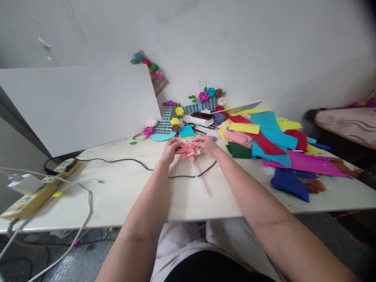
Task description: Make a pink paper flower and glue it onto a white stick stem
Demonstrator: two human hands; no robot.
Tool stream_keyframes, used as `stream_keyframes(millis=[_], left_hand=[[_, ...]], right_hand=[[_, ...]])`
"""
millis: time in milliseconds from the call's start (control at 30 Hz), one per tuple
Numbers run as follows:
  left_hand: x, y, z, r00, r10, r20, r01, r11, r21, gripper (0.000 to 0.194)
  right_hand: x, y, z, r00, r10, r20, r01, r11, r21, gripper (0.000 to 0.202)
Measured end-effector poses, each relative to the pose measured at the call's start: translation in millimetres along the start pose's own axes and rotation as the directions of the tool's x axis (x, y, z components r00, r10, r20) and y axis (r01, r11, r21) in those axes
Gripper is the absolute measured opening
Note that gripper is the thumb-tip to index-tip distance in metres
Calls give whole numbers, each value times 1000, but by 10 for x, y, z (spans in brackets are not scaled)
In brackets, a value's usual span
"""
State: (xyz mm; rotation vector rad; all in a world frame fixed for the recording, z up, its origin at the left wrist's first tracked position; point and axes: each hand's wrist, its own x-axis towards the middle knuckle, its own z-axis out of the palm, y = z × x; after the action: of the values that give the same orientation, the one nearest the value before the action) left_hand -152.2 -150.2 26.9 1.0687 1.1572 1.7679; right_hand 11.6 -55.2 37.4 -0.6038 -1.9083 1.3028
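A salmon-pink paper flower (188, 151) with pleated, pointed petals is held above the table between my two hands. My left hand (170, 150) pinches its left petals. On the opposite side, the fingers of my right hand (208, 145) close on the petals at its upper right. Below the flower a whitish translucent stick (200, 181) slants toward the table's front edge; whether it joins the flower I cannot tell. A turquoise paper stack (187, 131) lies just beyond my hands.
Sheets of coloured crepe paper (267, 133) pile up on the right. Behind stand a guitar-shaped craft (164, 127) with paper flowers and a phone (202, 115) on a white box. A black cable (117, 159) crosses the table (123, 203); a power strip (38, 192) lies left.
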Motion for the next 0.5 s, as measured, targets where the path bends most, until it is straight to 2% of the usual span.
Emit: stream_keyframes(millis=[267, 500], left_hand=[[-32, 29, 31, 1000, -17, -14, 17, 999, 47, 16], [-32, 20, 48, 999, -9, -30, 10, 1000, 11, 20]], right_hand=[[-48, -42, 32, 997, 70, 44, -76, 985, 155, 22], [-37, -44, 47, 998, 55, 29, -57, 996, 72, 14]])
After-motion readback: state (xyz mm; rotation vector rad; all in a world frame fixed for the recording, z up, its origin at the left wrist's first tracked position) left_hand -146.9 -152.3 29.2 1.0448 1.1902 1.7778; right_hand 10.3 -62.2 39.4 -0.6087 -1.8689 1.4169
